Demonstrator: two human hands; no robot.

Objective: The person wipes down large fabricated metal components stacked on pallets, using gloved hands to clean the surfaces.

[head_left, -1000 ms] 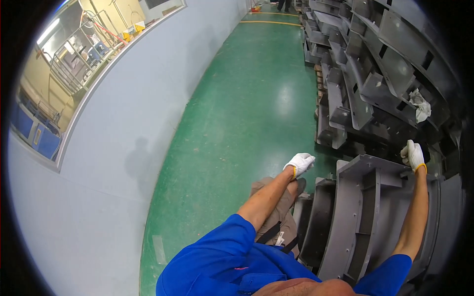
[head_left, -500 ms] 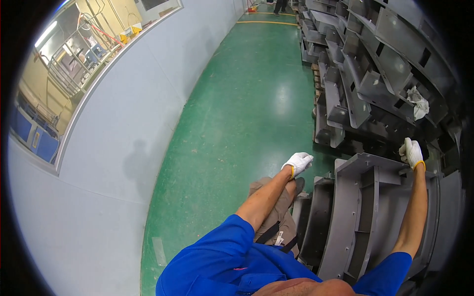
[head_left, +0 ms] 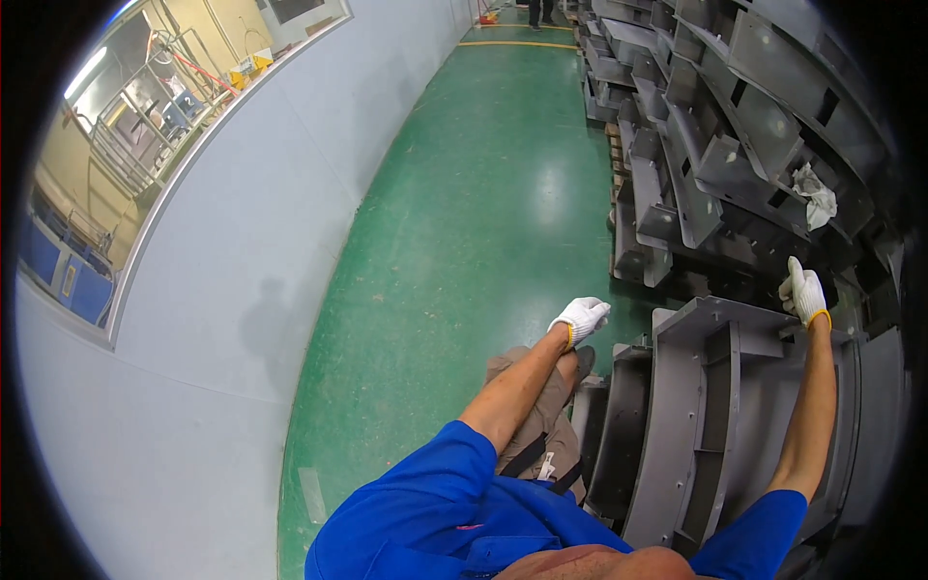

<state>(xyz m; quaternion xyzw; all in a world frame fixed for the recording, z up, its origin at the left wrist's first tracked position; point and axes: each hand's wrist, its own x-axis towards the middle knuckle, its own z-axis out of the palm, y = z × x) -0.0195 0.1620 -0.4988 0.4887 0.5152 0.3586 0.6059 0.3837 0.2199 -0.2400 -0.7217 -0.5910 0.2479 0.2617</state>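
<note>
My left hand (head_left: 582,321), in a white knit glove with a yellow cuff edge, hovers above the green floor near my knee. Its fingers are curled together, and no object shows in them. My right hand (head_left: 801,293), gloved the same way, is raised by the far edge of a large curved grey metal part (head_left: 663,416) with ribs and small holes. One of its digits stretches upward while the others bend; nothing is visible in it. I cannot tell whether it touches the metal. Beside that part, nearer my leg, is another dark curved metal piece (head_left: 623,425).
Stacked grey metal brackets (head_left: 764,145) line the right side, with a crumpled white cloth (head_left: 816,196) on them. A pale wall (head_left: 232,232) with a window bounds the left. Green floor (head_left: 464,193) runs between, toward a person's legs (head_left: 540,13) far off.
My right hand has risen slightly, and one digit has stretched out from the more curled fingers. My left hand has barely moved. The view has shifted a little.
</note>
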